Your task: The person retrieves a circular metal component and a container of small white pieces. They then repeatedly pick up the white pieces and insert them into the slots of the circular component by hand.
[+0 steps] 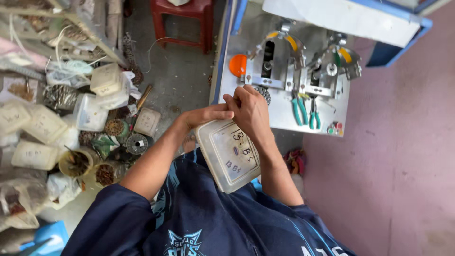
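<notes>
Box of clear plastic, lidded, over lap, long axis tilted toward counter. Left of box, left hand gripping its upper corner. At top edge, right hand closed on rim, nearer counter.

Two bare hands are at work, the left hand and the right hand, both on one clear plastic container with a lid. At one o'clock from them, one white worktable carries two metal press-like fixtures, one orange disc and one dark toothed wheel. Two pairs of green-handled pliers lie there, side by side, at about two o'clock. One red plastic stool stands at twelve o'clock. Off at nine o'clock, at least five lidded white tubs sit among bags, though the heap is too cluttered for an exact count.
</notes>
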